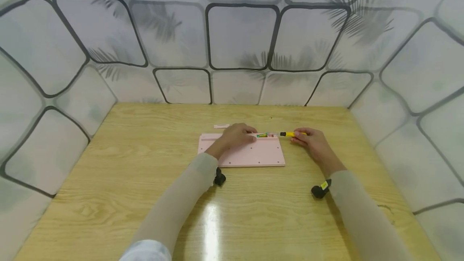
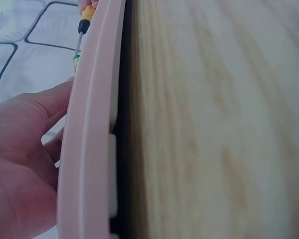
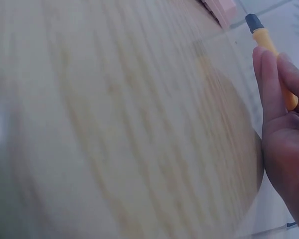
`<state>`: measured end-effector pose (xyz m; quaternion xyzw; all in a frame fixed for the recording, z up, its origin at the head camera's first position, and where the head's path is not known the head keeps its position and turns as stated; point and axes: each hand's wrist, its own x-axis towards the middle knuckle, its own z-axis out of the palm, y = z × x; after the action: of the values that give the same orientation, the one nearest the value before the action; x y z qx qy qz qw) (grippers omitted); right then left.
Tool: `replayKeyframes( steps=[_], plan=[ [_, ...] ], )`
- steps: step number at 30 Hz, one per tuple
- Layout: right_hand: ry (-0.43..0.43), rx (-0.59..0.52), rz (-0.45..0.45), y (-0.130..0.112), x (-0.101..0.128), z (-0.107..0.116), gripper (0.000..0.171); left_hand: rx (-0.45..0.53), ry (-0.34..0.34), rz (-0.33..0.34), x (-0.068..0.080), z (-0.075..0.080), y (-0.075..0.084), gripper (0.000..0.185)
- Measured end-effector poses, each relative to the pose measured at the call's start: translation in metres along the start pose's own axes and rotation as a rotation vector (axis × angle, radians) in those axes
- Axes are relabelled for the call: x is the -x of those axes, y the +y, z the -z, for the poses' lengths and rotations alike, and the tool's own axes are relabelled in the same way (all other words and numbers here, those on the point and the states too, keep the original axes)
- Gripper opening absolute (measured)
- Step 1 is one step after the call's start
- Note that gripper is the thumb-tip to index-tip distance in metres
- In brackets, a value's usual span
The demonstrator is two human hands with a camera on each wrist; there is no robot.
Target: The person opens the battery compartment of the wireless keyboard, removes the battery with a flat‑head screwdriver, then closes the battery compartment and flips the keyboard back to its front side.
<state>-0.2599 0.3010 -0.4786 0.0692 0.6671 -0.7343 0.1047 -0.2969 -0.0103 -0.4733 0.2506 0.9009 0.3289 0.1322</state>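
Observation:
A pink keyboard (image 1: 253, 154) lies face down on the table, its underside up. In the raised ridge along its far edge is an uncovered battery slot holding a green-and-yellow battery (image 1: 262, 135). My left hand (image 1: 237, 135) grips the ridge just left of the battery, fingers bent over the far side; the keyboard's edge (image 2: 84, 129) partly hides this hand in the left wrist view. My right hand (image 1: 311, 142) pinches the yellow handle of a screwdriver (image 3: 265, 42). The screwdriver lies roughly level, its shaft pointing left into the slot's right end; the tip is too small to make out.
A small pink battery cover (image 1: 221, 126) lies on the wooden table (image 1: 145, 172) behind the keyboard. Patterned pale walls (image 1: 239, 88) close off the back and sides. Black wrist cameras (image 1: 320, 189) hang below both sleeves.

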Motion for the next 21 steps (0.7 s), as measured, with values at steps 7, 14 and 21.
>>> replayKeyframes(
  steps=[7, 14, 21],
  plan=[
    [-0.008, 0.0, 0.014, 0.004, 0.0, 0.002, 0.055, 0.011, 0.001, 0.008, 0.001, 0.0, 0.0, 0.037],
    [-0.006, 0.047, 0.021, 0.008, -0.002, 0.005, 0.056, 0.032, -0.006, -0.005, 0.003, 0.001, -0.001, 0.037],
    [-0.036, 0.05, 0.008, -0.003, 0.008, 0.0, 0.052, 0.043, 0.0, -0.017, 0.002, 0.001, -0.002, 0.036]
  ],
)
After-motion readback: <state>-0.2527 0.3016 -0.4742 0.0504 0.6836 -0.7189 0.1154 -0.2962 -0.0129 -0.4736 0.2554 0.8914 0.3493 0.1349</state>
